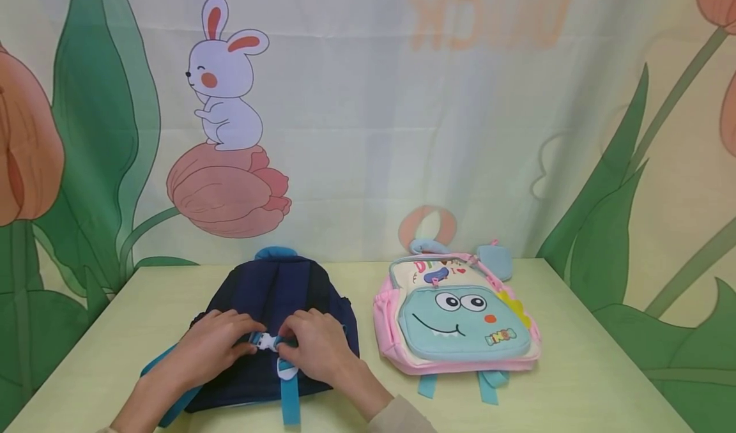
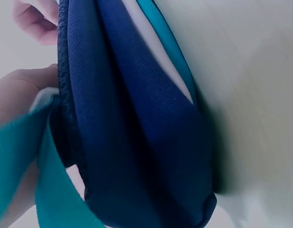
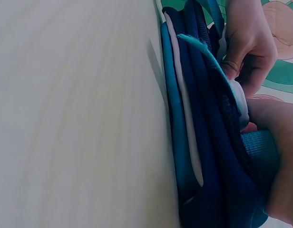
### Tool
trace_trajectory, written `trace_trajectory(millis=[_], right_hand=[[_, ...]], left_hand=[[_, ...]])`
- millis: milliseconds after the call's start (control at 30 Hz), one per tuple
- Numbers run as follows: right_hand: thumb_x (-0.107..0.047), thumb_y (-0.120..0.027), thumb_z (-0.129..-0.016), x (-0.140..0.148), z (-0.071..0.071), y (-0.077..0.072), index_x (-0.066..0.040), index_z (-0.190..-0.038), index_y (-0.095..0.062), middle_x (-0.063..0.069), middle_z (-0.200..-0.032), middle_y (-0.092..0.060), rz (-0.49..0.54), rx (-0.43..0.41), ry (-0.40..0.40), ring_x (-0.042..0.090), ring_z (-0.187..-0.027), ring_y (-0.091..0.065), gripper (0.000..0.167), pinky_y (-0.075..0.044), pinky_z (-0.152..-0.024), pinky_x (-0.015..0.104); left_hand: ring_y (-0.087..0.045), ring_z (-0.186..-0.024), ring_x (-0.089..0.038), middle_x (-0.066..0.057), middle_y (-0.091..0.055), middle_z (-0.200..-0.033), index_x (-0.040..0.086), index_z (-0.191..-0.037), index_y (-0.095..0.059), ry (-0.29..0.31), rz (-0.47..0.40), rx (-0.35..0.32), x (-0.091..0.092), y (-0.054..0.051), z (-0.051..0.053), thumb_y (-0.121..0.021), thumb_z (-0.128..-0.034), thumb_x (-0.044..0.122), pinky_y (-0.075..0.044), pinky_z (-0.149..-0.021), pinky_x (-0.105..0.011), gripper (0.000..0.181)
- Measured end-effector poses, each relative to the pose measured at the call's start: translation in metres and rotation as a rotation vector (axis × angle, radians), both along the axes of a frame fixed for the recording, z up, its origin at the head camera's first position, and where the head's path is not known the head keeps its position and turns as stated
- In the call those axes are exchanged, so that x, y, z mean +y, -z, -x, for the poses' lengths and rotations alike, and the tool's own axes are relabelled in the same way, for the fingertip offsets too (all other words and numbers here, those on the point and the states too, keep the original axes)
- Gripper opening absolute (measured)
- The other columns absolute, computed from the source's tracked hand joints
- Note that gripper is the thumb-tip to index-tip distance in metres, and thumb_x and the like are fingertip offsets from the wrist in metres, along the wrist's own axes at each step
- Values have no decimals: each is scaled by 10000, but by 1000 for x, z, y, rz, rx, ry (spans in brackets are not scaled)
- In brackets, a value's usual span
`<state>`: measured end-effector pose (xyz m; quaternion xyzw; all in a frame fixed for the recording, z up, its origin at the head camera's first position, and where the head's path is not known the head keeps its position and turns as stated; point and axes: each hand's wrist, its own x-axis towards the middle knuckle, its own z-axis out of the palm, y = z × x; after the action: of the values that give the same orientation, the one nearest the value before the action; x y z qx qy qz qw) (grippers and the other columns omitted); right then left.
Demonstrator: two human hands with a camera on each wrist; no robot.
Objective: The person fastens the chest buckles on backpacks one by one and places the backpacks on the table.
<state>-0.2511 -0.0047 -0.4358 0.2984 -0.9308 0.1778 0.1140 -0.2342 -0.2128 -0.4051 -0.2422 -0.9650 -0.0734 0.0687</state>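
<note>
A dark blue backpack (image 1: pixel 247 382) lies with its strap side up on the left part of the table. Across its middle is a white side-release buckle (image 1: pixel 267 341) on blue webbing, its two halves together. My left hand (image 1: pixel 215 343) pinches the buckle's left end between thumb and fingers. At the opposite end, my right hand (image 1: pixel 319 343) pinches the webbing and buckle with curled fingers. Just below hangs a white strap adjuster (image 1: pixel 287 369) with a teal strap tail (image 1: pixel 291 401). Both wrist views show the backpack's side (image 2: pixel 137 118) close up; the buckle is mostly hidden there.
A pink and light blue dinosaur backpack (image 1: pixel 468 324) lies to the right, face up, with a small blue square pouch (image 1: pixel 495 262) at its top. Both bags rest on a pale table (image 1: pixel 592 369). Behind stands a printed curtain (image 1: pixel 345 133).
</note>
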Motion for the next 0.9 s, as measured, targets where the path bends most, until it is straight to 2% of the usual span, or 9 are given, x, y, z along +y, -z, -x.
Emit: trace_trajectory(millis=[200, 533, 667, 767, 900], right_hand=[[-356, -717, -896, 1, 0, 0, -253, -969, -728, -150, -875, -652, 5, 11, -2, 9, -769, -516, 126, -401, -680, 153], [-346, -714, -894, 0, 0, 0, -262, -961, -728, -153, -864, -659, 7, 19, -13, 5, -762, -521, 109, -392, -667, 152], [-351, -714, -897, 0, 0, 0, -265, -973, -729, -155, -875, -666, 10, 5, -14, 3, -769, -519, 116, -387, -667, 146], [-355, -713, -901, 1, 0, 0, -265, -983, -732, -154, -882, -671, 12, -4, -13, 5, -765, -516, 124, -384, -665, 141], [-352, -705, -908, 1, 0, -1, -264, -995, -735, -153, -885, -674, 19, -17, -13, 5, -761, -509, 127, -380, -661, 137]], left_hand=[[-599, -874, -111, 83, -707, -954, 183, -1094, -751, -1, -7, -14, 3, 1, 1, -785, -835, 274, -455, -796, -348, 276], [-620, -948, -175, 37, -719, -1020, 174, -1099, -750, -37, -42, -61, 2, 2, 0, -793, -830, 268, -508, -883, -460, 288], [-615, -952, -175, 41, -715, -1026, 185, -1103, -747, -45, -49, -77, 1, 2, 0, -790, -832, 280, -508, -889, -470, 290], [-608, -945, -166, 51, -709, -1017, 193, -1097, -747, -44, -49, -70, 1, 2, 0, -792, -830, 285, -507, -880, -462, 286], [-593, -953, -164, 59, -690, -1025, 198, -1075, -747, -18, -26, -19, 0, 4, 1, -800, -824, 289, -498, -874, -446, 273]])
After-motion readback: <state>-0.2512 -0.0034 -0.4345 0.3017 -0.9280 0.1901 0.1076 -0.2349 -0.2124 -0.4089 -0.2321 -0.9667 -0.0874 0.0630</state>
